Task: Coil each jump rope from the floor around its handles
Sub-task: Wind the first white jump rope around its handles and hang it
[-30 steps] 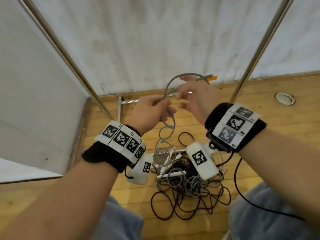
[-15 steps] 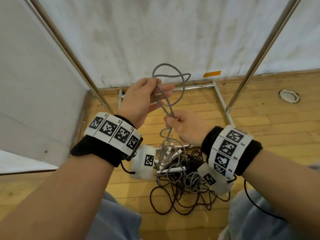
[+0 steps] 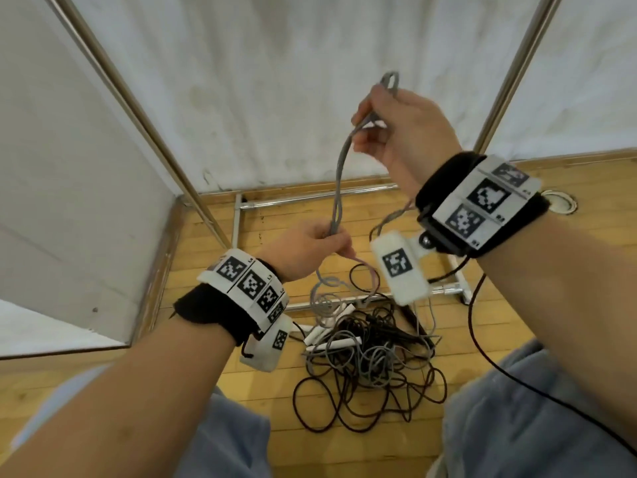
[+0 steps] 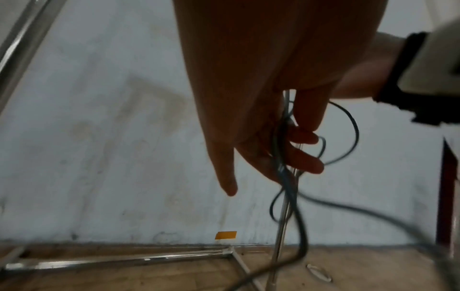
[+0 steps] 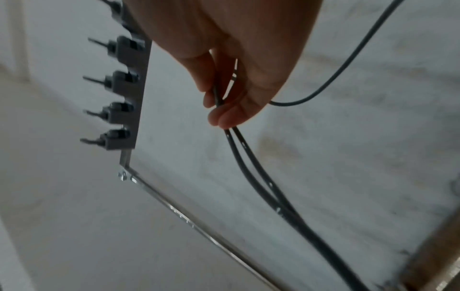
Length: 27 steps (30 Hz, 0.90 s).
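Fingers of the right hand (image 3: 403, 132) are pinching a doubled bend of the grey jump rope (image 3: 339, 174), a small loop poking out just above the fingertips; fingers of the left hand (image 3: 306, 248) are curling round the same two strands lower down, gripping them. Between the two grips the doubled rope is running taut and near upright, tilting slightly, its long axis going from the left fingers up to the right fingers. Below the left fingers the rope is dropping in loose curls into the tangled pile (image 3: 365, 357) on the wooden floor (image 3: 551, 270), where white handles (image 3: 332, 345) are lying mixed with a darker rope (image 3: 331, 408). Judging the step as drawing the grey rope free of the tangle: best keeping both strands together, the left fingers sliding loosely as a guide, the right fingers pulling slowly so the curls below are not snagging the dark rope. Handles are not yet in either hand, so wrapping probably waits.
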Available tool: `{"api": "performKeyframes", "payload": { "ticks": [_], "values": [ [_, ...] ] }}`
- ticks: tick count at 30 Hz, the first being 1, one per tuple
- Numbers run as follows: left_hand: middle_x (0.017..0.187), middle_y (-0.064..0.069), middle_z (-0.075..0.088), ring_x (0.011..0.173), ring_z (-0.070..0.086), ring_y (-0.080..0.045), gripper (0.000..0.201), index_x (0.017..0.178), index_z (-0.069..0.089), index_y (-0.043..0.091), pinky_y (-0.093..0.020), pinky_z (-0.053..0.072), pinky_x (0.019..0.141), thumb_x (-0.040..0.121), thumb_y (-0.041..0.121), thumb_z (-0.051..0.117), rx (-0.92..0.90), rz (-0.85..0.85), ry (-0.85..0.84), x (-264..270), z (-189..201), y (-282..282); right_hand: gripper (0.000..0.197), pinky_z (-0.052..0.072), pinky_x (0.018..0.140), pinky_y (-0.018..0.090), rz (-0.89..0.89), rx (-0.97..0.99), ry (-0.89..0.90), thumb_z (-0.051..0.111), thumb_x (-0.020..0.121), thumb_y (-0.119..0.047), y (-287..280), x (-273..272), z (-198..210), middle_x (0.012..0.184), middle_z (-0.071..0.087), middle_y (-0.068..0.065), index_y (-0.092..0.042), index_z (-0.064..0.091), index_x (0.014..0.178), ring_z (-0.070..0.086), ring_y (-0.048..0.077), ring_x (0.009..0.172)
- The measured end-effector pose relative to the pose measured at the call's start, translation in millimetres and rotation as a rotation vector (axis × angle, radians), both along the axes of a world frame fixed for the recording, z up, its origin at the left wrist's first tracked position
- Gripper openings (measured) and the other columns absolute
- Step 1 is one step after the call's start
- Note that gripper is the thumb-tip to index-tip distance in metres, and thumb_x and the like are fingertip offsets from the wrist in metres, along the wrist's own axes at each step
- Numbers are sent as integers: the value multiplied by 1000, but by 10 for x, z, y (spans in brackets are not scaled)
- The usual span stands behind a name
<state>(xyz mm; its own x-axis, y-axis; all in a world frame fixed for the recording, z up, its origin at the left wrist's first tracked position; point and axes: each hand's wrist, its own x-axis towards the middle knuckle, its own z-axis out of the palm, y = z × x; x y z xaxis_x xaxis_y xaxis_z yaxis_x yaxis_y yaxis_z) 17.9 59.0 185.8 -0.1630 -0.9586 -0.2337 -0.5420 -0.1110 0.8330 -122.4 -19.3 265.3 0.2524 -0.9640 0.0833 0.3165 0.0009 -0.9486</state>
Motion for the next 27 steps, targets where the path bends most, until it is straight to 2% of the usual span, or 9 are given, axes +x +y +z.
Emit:
{"api": "performKeyframes", "payload": {
  "ticks": [2, 6, 10, 14, 16, 19, 21, 24, 27],
  "values": [
    [83, 3, 72, 85, 70, -13, 26, 85, 63, 11, -33, 50, 84, 100, 19, 44, 16, 41, 40, -20, 0, 6, 26, 52, 58, 26, -61, -3, -91, 46, 98, -18, -104, -113, 113, 71, 58, 7, -5, 57, 78, 56, 16, 54],
    [62, -6, 69, 60, 69, -22, 27, 81, 49, 10, -36, 54, 64, 103, 18, 36, -20, 350, 431, 6, 159, -27, 20, 53, 73, 30, -76, 111, -76, 59, 92, -28, -157, -286, 82, 82, 54, 5, -8, 56, 90, 61, 20, 70],
    [58, -6, 65, 62, 70, -24, 29, 81, 45, 12, -41, 59, 68, 105, 21, 31, 6, 463, 806, 67, 322, -27, 30, 42, 99, 41, 254, 163, 259, 72, 75, -35, 50, -176, -206, 109, 50, 8, -15, 55, 91, 56, 25, 103],
    [61, -4, 63, 68, 69, -24, 25, 84, 45, 12, -35, 58, 54, 104, 20, 31, 46, 450, 1000, 129, 428, -2, 56, 25, 109, 48, 653, 145, 418, 68, 65, -22, 369, 62, -545, 122, 59, -1, -20, 55, 119, 45, 19, 125],
    [60, -3, 61, 73, 71, -25, 25, 85, 44, 13, -34, 59, 56, 104, 20, 30, 30, 472, 1005, 163, 451, 9, 51, 30, 109, 54, 723, 89, 409, 68, 67, -17, 495, 159, -697, 117, 61, 5, -26, 55, 116, 51, 26, 119],
    [54, -1, 56, 63, 69, -22, 28, 83, 45, 13, -30, 58, 58, 105, 21, 29, -20, 576, 1046, 232, 465, -1, 25, 40, 102, 46, 733, 23, 564, 70, 68, -30, 606, 270, -871, 90, 65, 8, -18, 66, 90, 60, 26, 94],
    [52, 1, 45, 50, 57, -18, 27, 81, 44, 14, -29, 55, 59, 105, 21, 31, -33, 628, 1121, 304, 494, -30, 27, 44, 83, 37, 758, -32, 688, 67, 77, -38, 657, 328, -999, 72, 62, 2, -12, 64, 83, 57, 18, 75],
    [56, 3, 32, 46, 39, -14, 27, 80, 43, 16, -30, 45, 60, 104, 19, 32, -86, 707, 1164, 479, 534, -47, 26, 38, 63, 24, 700, -191, 967, 55, 91, -39, 686, 338, -1143, 66, 59, -6, -19, 55, 75, 52, 5, 60],
    [67, -1, 53, 63, 59, -18, 21, 88, 50, 16, -34, 50, 72, 103, 21, 36, -130, 723, 1056, 632, 555, -45, 32, 44, 64, 30, 594, -201, 1053, 42, 99, -31, 574, 240, -1007, 67, 58, -5, -20, 51, 70, 52, 13, 63]
  ]
}}
